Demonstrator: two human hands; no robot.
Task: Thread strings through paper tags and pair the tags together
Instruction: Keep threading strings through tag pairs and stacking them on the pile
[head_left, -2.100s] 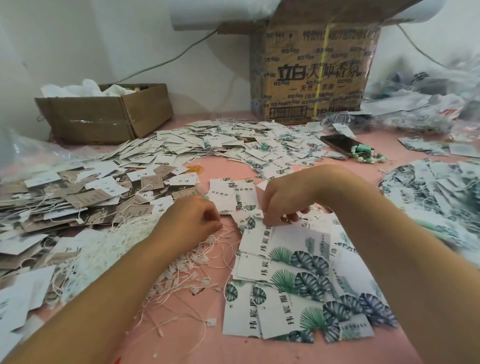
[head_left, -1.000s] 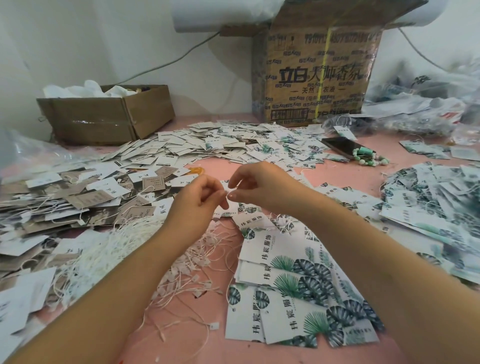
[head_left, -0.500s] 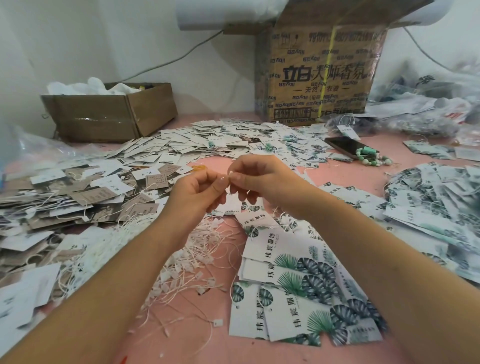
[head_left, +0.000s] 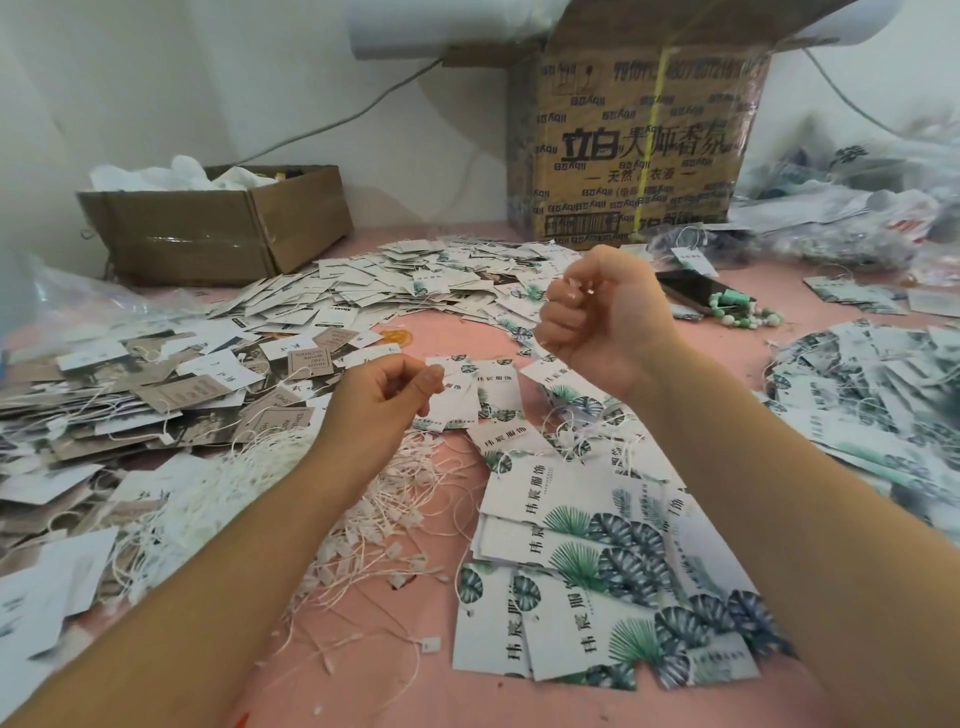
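String end (head_left: 575, 289) pinched in clenched right hand (head_left: 602, 327), one o'clock of left hand (head_left: 382, 402), whose grasp I cannot tell; tags (head_left: 582, 551) at six o'clock

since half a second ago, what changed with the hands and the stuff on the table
The hands parted: the right hand rose up and right, the left hand sank slightly. Each still seems to pinch a string, too thin to see. Tags, loose strings and boxes stayed put.

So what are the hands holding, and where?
The right hand seems to pinch a thin white string by its end. The left hand pinches too; what, I cannot tell.
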